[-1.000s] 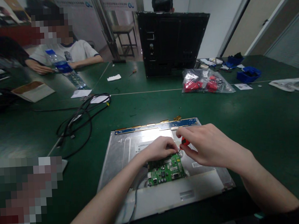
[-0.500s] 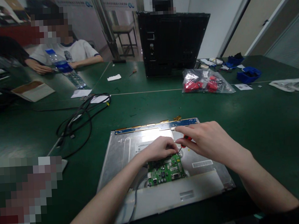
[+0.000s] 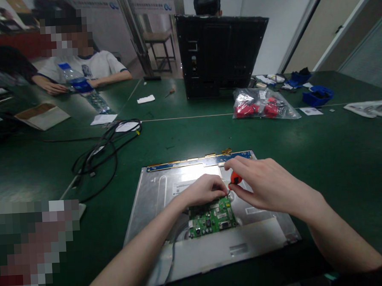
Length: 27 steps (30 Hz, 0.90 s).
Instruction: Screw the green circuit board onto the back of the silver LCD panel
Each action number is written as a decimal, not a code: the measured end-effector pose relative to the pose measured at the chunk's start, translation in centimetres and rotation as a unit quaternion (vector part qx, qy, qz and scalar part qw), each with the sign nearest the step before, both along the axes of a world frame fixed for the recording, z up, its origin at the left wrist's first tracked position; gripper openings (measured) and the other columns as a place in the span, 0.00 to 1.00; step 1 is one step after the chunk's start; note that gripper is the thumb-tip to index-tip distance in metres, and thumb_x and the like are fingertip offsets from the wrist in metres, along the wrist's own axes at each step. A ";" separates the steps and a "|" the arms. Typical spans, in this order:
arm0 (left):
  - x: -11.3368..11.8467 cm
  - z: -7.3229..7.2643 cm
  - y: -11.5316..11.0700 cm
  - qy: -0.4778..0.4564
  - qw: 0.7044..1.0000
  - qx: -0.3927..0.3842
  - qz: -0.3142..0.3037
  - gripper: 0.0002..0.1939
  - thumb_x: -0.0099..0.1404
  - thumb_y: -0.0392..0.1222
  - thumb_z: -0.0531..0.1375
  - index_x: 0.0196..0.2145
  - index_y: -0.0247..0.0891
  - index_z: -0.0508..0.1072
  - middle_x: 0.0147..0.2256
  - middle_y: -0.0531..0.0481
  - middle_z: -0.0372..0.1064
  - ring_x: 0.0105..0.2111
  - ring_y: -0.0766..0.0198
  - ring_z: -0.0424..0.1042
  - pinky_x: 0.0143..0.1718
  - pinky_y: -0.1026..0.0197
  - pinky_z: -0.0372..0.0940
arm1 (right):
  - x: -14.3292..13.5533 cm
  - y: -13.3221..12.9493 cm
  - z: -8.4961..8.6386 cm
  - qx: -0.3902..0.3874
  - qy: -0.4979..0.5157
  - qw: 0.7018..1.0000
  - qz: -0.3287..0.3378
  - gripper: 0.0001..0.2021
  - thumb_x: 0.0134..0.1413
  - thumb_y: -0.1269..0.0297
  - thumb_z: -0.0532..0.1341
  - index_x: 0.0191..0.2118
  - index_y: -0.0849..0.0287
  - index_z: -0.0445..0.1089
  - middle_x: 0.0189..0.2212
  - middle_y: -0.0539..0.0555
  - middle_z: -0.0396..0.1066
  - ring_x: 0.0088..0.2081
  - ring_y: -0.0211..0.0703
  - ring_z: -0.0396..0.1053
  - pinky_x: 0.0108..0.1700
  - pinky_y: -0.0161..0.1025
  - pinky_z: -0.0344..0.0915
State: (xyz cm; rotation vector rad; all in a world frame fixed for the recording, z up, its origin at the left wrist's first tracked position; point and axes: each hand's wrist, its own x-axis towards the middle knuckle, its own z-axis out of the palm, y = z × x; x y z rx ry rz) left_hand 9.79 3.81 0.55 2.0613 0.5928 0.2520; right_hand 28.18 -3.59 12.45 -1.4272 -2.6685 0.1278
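A green circuit board (image 3: 212, 218) lies on the metal back of a flat display panel (image 3: 260, 235). My right hand (image 3: 263, 182) holds a short red-and-black screwdriver (image 3: 235, 178) between thumb and fingers, its thin shaft pointing down to the board's upper right corner. Right beside that tip, the curled fingers of my left hand (image 3: 206, 189) are pinched together at the board's top edge. Whatever they pinch is hidden. A grey cable (image 3: 173, 250) runs from near the board's left side over the panel's front edge.
Coiled black cables (image 3: 110, 149) lie to the left. Farther back are a plastic bottle (image 3: 82, 87), a bag of red parts (image 3: 262, 104), an upright black monitor (image 3: 221, 56) and a white glove (image 3: 368, 108). One person sits at the far left; another's head shows behind the monitor.
My right fingers have opened slightly around the screwdriver handle, and more of its red grip shows. The tip stays at the board's corner. My left hand has hardly moved.
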 end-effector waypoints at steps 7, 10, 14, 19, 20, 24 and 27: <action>0.0 0.6 -0.2 0.014 1.000 0.002 0.014 0.03 0.60 0.33 0.62 0.32 0.33 0.77 0.28 0.53 0.72 0.29 0.64 0.68 0.32 0.66 0.59 | -0.1 0.4 0.0 0.013 -0.034 0.998 -0.044 0.13 0.63 0.51 0.56 0.41 0.56 0.64 0.29 0.51 0.70 0.27 0.42 0.67 0.26 0.35 0.48; 0.0 0.4 -0.1 0.003 1.000 -0.002 0.010 0.04 0.61 0.32 0.62 0.33 0.33 0.77 0.31 0.51 0.74 0.32 0.63 0.70 0.35 0.66 0.61 | -0.1 0.3 0.1 0.001 -0.042 0.998 -0.043 0.11 0.64 0.54 0.54 0.37 0.57 0.64 0.26 0.49 0.69 0.25 0.41 0.66 0.25 0.35 0.46; -0.1 0.2 0.0 -0.010 1.000 -0.008 -0.009 0.06 0.61 0.30 0.62 0.35 0.32 0.78 0.34 0.48 0.75 0.34 0.61 0.72 0.38 0.64 0.62 | 0.1 0.2 0.3 -0.011 -0.026 0.999 -0.027 0.06 0.62 0.62 0.54 0.37 0.58 0.62 0.27 0.49 0.69 0.25 0.39 0.63 0.25 0.34 0.46; -0.1 0.2 -0.1 -0.016 1.000 -0.014 0.003 0.04 0.60 0.30 0.61 0.33 0.33 0.77 0.31 0.50 0.74 0.32 0.63 0.71 0.36 0.66 0.63 | 0.4 0.1 0.7 -0.018 -0.017 1.000 -0.007 0.03 0.59 0.64 0.55 0.36 0.57 0.61 0.29 0.49 0.68 0.27 0.39 0.62 0.27 0.36 0.48; -0.1 0.2 -0.1 -0.015 1.000 -0.014 0.005 0.04 0.60 0.31 0.61 0.32 0.33 0.77 0.31 0.51 0.74 0.32 0.64 0.71 0.36 0.66 0.62 | 0.5 0.1 0.7 -0.023 -0.017 1.000 -0.004 0.03 0.59 0.64 0.55 0.36 0.57 0.62 0.30 0.49 0.68 0.27 0.39 0.62 0.27 0.36 0.49; 0.0 0.1 -0.1 -0.008 1.000 0.007 0.003 0.04 0.61 0.32 0.61 0.29 0.33 0.77 0.27 0.53 0.71 0.29 0.66 0.68 0.32 0.68 0.60 | 0.4 0.2 0.6 -0.023 -0.014 1.000 -0.001 0.10 0.63 0.56 0.55 0.41 0.56 0.65 0.33 0.51 0.72 0.30 0.42 0.67 0.29 0.36 0.50; -0.1 0.1 -0.1 -0.009 1.000 0.014 0.005 0.04 0.60 0.31 0.61 0.29 0.32 0.77 0.26 0.53 0.70 0.28 0.66 0.68 0.31 0.68 0.59 | 0.3 0.3 0.3 -0.005 -0.020 1.000 -0.017 0.15 0.63 0.50 0.55 0.45 0.55 0.67 0.33 0.51 0.74 0.31 0.43 0.69 0.28 0.36 0.50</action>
